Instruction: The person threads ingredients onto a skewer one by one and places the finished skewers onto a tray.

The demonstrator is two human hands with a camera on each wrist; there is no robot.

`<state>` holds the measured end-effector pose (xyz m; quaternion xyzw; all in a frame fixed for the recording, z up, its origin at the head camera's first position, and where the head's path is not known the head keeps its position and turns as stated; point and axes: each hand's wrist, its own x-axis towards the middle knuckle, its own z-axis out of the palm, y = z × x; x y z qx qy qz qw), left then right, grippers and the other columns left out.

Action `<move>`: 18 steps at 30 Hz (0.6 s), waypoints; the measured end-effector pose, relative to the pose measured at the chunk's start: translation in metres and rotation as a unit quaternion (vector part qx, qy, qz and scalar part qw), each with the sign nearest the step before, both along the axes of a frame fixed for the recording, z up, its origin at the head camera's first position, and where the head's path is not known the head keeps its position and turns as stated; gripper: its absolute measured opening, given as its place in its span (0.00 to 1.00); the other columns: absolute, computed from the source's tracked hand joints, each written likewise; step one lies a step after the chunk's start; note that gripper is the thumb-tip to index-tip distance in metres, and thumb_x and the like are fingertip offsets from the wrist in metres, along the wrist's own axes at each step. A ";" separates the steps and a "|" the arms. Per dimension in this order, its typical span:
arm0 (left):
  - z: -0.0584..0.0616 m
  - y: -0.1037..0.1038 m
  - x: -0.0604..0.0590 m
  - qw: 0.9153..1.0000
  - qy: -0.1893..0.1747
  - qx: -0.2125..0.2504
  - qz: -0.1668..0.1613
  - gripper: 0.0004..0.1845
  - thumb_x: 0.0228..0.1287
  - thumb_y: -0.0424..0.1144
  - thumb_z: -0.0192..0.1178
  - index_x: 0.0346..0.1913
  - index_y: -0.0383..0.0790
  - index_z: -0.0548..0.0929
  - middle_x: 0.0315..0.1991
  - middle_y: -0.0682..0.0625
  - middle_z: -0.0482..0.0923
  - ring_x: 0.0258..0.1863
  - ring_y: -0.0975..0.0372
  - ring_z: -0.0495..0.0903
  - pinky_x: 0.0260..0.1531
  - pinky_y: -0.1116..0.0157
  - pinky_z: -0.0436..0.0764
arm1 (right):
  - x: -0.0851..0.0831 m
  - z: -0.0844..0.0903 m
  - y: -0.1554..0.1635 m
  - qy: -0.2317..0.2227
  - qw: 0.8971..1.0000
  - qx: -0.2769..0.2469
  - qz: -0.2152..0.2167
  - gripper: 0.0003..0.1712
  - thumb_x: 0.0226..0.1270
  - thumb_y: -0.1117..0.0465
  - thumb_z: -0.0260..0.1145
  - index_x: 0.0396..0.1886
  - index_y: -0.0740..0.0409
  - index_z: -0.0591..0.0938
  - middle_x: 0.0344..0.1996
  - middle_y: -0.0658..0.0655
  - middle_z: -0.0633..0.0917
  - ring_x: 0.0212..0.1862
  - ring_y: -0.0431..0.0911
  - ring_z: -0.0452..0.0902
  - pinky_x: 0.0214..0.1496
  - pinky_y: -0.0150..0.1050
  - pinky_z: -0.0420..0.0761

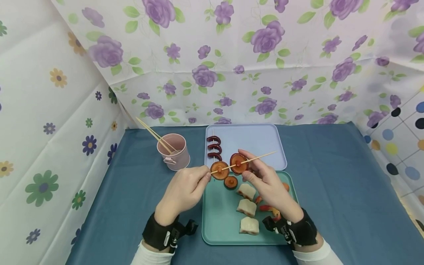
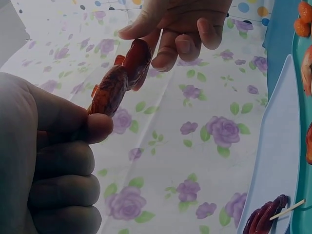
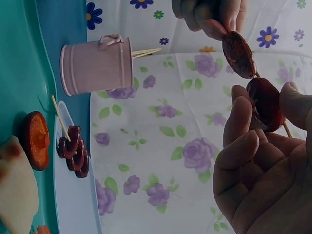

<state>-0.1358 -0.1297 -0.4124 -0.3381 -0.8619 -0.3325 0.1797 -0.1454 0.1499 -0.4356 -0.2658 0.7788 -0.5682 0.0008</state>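
Note:
A thin wooden skewer [image 1: 261,157] is held level above the trays, with two round brown mushroom slices [image 1: 220,170] threaded on it. My left hand [image 1: 185,189] pinches the skewer's left end beside the first slice [image 2: 108,91]. My right hand [image 1: 265,180] grips the second slice [image 1: 239,163] [image 3: 264,103] with thumb and fingers. A third mushroom slice [image 1: 230,182] lies on the teal tray [image 1: 215,224] under the skewer. Three white tofu pieces [image 1: 246,208] and orange shrimp [image 1: 271,210] also lie on that tray.
A pale blue tray [image 1: 261,141] behind the teal one carries a finished skewer of dark red sausage pieces [image 1: 214,147]. A pink cup [image 1: 173,151] with spare skewers stands left of it. Blue cloth covers the table; floral sheets wall three sides.

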 end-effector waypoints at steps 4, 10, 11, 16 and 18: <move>0.000 -0.001 0.000 1.000 0.005 -0.001 0.004 0.17 0.78 0.31 0.57 0.27 0.47 0.72 0.20 0.60 0.58 0.17 0.71 0.57 0.20 0.70 0.57 | 0.000 0.000 0.000 -0.004 1.000 0.000 0.011 0.34 0.86 0.61 0.60 0.85 0.42 0.64 0.42 0.50 0.86 0.44 0.48 0.84 0.43 0.44 0.83; 0.000 -0.003 0.000 1.000 0.006 0.000 0.007 0.17 0.77 0.30 0.57 0.26 0.47 0.72 0.19 0.60 0.58 0.17 0.71 0.56 0.20 0.70 0.57 | -0.003 -0.001 0.001 0.015 1.000 0.012 0.016 0.34 0.86 0.60 0.59 0.86 0.49 0.63 0.41 0.49 0.87 0.39 0.43 0.83 0.39 0.39 0.80; 0.001 -0.004 0.000 1.000 0.005 0.000 0.008 0.18 0.77 0.31 0.57 0.26 0.47 0.72 0.19 0.60 0.58 0.17 0.71 0.56 0.20 0.70 0.57 | -0.004 -0.002 0.001 0.019 1.000 0.014 0.017 0.34 0.87 0.60 0.59 0.86 0.50 0.63 0.41 0.49 0.87 0.39 0.43 0.83 0.39 0.39 0.80; 0.002 -0.007 -0.001 1.000 0.007 0.001 0.016 0.17 0.77 0.30 0.58 0.26 0.47 0.72 0.19 0.60 0.57 0.17 0.71 0.56 0.20 0.70 0.58 | -0.007 -0.004 0.002 0.014 0.999 0.034 0.007 0.34 0.86 0.60 0.60 0.86 0.50 0.62 0.45 0.50 0.88 0.41 0.45 0.85 0.42 0.39 0.81; 0.002 -0.008 -0.001 1.000 0.010 0.002 0.020 0.18 0.77 0.30 0.58 0.26 0.47 0.72 0.19 0.60 0.57 0.17 0.71 0.56 0.21 0.69 0.58 | -0.008 -0.006 0.002 -0.001 0.998 0.055 -0.008 0.36 0.85 0.60 0.62 0.86 0.48 0.62 0.48 0.50 0.89 0.45 0.46 0.85 0.43 0.40 0.82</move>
